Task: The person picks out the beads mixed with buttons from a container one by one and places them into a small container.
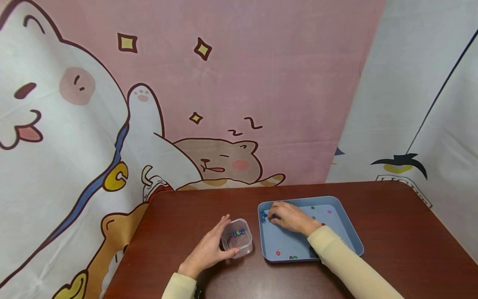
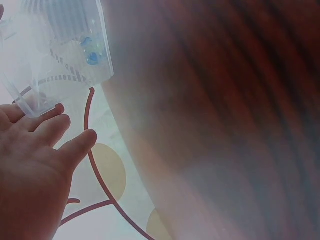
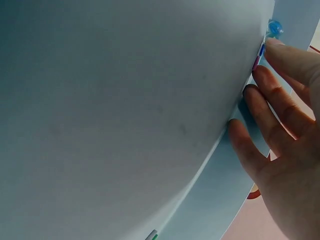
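My left hand (image 1: 209, 247) holds a small clear plastic container (image 1: 244, 250) on the table, thumb along its near side and fingers at the far left. Blue and green glass marbles (image 1: 242, 231) lie inside, with a blue marble (image 2: 92, 59) showing through the wall in the left wrist view. Over the left end of a blue tray (image 1: 287, 238), my right hand (image 1: 293, 218) points its fingertips down by the wall. Thumb and index finger pinch a small blue-and-pink marble (image 3: 259, 57) there. Beside them sits another blue marble (image 3: 275, 28).
Blue marbles (image 1: 263, 220) cluster at the tray's left wall. A red marble (image 1: 278, 253), a green marble (image 1: 313, 207) and a pink marble (image 1: 329, 211) lie scattered inside it. The brown table (image 1: 179, 211) meets a cartoon-printed cloth (image 1: 291, 83) behind.
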A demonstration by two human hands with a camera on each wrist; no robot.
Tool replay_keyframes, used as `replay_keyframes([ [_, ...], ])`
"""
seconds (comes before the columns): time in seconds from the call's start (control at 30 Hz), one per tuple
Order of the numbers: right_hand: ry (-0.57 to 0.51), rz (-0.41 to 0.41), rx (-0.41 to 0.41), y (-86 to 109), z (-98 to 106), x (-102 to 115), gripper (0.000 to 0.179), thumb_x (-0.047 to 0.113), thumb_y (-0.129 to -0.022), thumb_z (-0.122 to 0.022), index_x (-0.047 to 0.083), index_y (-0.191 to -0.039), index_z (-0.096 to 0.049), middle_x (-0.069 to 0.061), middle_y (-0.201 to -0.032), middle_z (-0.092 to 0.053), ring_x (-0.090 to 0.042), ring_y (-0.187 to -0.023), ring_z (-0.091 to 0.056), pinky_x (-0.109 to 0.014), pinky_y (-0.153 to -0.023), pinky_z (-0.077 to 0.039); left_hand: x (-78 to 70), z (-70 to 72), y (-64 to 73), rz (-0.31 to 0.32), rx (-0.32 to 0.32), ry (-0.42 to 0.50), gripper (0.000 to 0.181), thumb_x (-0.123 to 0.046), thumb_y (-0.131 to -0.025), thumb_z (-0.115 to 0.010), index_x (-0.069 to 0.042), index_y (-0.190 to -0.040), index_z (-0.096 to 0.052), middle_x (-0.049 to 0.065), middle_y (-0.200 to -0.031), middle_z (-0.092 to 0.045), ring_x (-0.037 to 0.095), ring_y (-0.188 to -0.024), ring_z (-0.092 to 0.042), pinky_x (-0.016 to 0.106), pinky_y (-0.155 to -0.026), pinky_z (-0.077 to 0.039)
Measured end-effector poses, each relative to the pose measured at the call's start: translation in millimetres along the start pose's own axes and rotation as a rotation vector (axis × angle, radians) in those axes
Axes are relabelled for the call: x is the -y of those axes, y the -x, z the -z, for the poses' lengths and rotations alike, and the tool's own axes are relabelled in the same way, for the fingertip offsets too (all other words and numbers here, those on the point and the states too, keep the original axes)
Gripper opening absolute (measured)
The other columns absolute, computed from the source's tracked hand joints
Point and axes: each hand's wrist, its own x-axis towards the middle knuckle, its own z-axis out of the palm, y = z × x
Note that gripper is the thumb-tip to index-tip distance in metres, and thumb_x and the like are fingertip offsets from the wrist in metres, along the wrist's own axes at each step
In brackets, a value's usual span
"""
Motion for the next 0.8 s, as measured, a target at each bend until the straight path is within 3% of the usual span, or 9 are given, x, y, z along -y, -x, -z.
replay_keyframes([
  [0.27, -0.02, -0.056, 0.0, 0.3, 8.7, 2.4, 0.015, 0.014, -0.093, -0.079, 0.012, -0.108, -0.079, 0.002, -0.106, -0.069, -0.017, -0.1, -0.067, -0.042, -0.089, -0.057, -1.0, 0.7, -2.9, -0.018, 0.016, 0.001, 0.098, -0.058, -0.083, -0.081, -0.009, -0.157, -0.04, 0.01, -0.168, -0.032, 0.031, -0.152, -0.034, 0.059, -0.11, -0.042],
  [0.47, -0.043, -0.013, -0.066, -3.8, 21.8, 7.6, 0.016, 0.012, -0.092, -0.079, 0.009, -0.108, -0.078, 0.0, -0.107, -0.07, -0.019, -0.1, -0.068, -0.043, -0.089, -0.056, -0.8, 4.5, -3.8, -0.016, 0.021, 0.001, 0.099, -0.058, -0.083, -0.082, -0.008, -0.158, -0.039, 0.01, -0.168, -0.031, 0.031, -0.152, -0.033, 0.058, -0.111, -0.041],
  [0.8, -0.027, 0.002, -0.104, -3.7, 40.7, 28.3, 0.017, 0.015, -0.095, -0.077, 0.01, -0.111, -0.078, 0.001, -0.113, -0.069, -0.019, -0.105, -0.066, -0.043, -0.092, -0.055, -1.3, 4.2, -1.2, -0.002, 0.014, -0.004, 0.099, -0.055, -0.083, -0.082, -0.008, -0.158, -0.039, 0.008, -0.168, -0.031, 0.03, -0.152, -0.033, 0.059, -0.111, -0.041],
])
